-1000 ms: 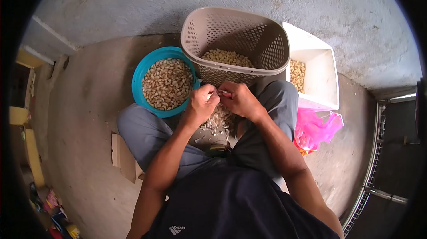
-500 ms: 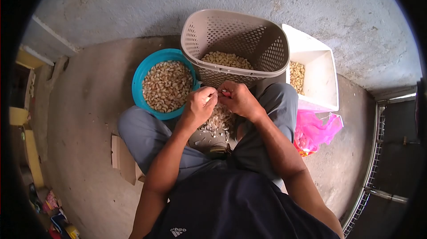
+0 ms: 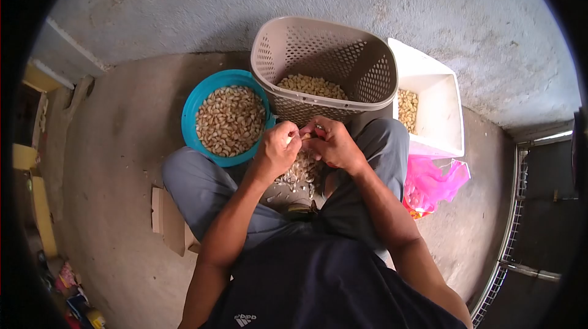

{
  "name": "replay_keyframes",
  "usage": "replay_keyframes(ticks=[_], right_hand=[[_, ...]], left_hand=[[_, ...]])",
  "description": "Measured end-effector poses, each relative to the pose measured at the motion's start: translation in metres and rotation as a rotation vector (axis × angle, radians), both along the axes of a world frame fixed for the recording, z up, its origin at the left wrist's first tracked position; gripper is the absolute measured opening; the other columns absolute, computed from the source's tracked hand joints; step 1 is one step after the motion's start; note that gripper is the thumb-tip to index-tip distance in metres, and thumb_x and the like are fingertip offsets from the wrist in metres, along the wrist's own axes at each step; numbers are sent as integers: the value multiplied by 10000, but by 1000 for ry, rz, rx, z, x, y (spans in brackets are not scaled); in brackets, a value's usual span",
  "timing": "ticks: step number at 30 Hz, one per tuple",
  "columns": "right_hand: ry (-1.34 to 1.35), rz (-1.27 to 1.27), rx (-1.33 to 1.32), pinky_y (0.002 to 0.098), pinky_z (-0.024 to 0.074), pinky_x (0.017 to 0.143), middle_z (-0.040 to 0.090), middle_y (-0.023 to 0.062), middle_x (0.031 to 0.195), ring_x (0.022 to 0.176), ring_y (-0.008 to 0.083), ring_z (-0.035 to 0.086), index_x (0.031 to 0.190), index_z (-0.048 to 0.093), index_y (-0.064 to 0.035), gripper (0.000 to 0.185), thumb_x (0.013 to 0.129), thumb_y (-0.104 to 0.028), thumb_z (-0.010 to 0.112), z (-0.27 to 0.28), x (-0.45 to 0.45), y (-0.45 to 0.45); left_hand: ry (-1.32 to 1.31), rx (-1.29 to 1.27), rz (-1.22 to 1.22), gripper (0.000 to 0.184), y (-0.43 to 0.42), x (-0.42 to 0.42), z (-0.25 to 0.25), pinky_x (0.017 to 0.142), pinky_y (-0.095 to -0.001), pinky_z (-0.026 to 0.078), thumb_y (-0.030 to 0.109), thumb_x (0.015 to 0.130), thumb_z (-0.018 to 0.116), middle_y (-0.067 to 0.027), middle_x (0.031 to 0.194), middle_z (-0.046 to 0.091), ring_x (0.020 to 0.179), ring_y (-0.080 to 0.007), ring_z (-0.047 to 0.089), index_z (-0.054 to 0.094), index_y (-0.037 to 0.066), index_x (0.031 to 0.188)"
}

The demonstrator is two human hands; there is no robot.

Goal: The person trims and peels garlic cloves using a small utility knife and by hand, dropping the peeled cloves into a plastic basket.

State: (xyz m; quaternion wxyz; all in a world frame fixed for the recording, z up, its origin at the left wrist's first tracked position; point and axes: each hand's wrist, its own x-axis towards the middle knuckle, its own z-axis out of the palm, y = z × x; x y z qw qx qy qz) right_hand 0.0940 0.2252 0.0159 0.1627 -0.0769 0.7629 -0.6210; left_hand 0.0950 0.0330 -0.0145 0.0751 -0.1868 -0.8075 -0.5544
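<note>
My left hand (image 3: 278, 147) is closed in a pinch on a pale garlic clove (image 3: 289, 140). Close against it, my right hand (image 3: 335, 144) curls around a small red-handled knife (image 3: 319, 127), mostly hidden by the fingers. Both hands meet above a heap of papery garlic skins (image 3: 300, 171) on the floor between my legs. To the left, a turquoise basin (image 3: 189, 139) holds many unpeeled cloves (image 3: 229, 121). Just beyond my hands stands a tall taupe plastic basket (image 3: 331, 106) with peeled cloves (image 3: 312, 86) at its bottom.
A white foam box (image 3: 446, 108) with more pale cloves (image 3: 407, 108) is right of the basket. Near my right knee lies a pink plastic bag (image 3: 432, 181). Folded cardboard (image 3: 173, 222) rests by my left leg. A rough grey wall (image 3: 214, 4) rises behind the containers.
The fingers of my right hand have shifted and turned slightly, and the red handle shows less. Both hands stay together over the skins. The camera view has moved a little.
</note>
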Motion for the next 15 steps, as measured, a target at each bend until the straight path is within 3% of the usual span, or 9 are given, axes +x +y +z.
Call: replay_keyframes(ticks=[3, 4, 7, 11, 15], right_hand=[[-138, -33, -128, 248, 469, 554, 632, 4, 787, 622, 68, 553, 1087, 638, 13, 206, 905, 1, 735, 12, 0, 0], [-129, -28, -124, 236, 470, 551, 635, 2, 793, 623, 62, 560, 1099, 635, 13, 207, 915, 2, 729, 13, -2, 1], [-89, -29, -132, 229, 471, 548, 645, 3, 805, 627, 54, 566, 1107, 633, 14, 204, 928, -8, 728, 13, -5, 3], [-56, -46, -133, 238, 470, 571, 651, 11, 795, 644, 47, 551, 1075, 648, 9, 177, 924, -17, 735, 13, -6, 3], [181, -39, 25, 244, 461, 604, 647, 16, 772, 683, 37, 531, 1027, 664, 5, 152, 903, -12, 751, -7, -7, 3]], left_hand=[[-160, 103, 55, 101, -5, 1, 3, 623, -298, 480, 73, 969, 614, -63, 772, 645, 688, -102, 592, 639, -23, 950], [-199, 182, 34, 108, -7, 0, -1, 583, -258, 424, 82, 980, 619, 9, 743, 593, 674, -37, 512, 655, -19, 963], [-373, 224, -21, 123, -12, 1, 2, 571, -240, 392, 90, 988, 622, 37, 734, 567, 656, -31, 491, 669, -24, 991], [-320, 171, 5, 174, -8, 1, 9, 552, -229, 371, 142, 1006, 640, 42, 746, 568, 635, -21, 471, 677, -27, 1015], [-410, 247, -55, 198, -1, 1, 7, 505, -220, 359, 188, 1017, 647, 33, 726, 557, 582, -19, 449, 662, -10, 1022]])
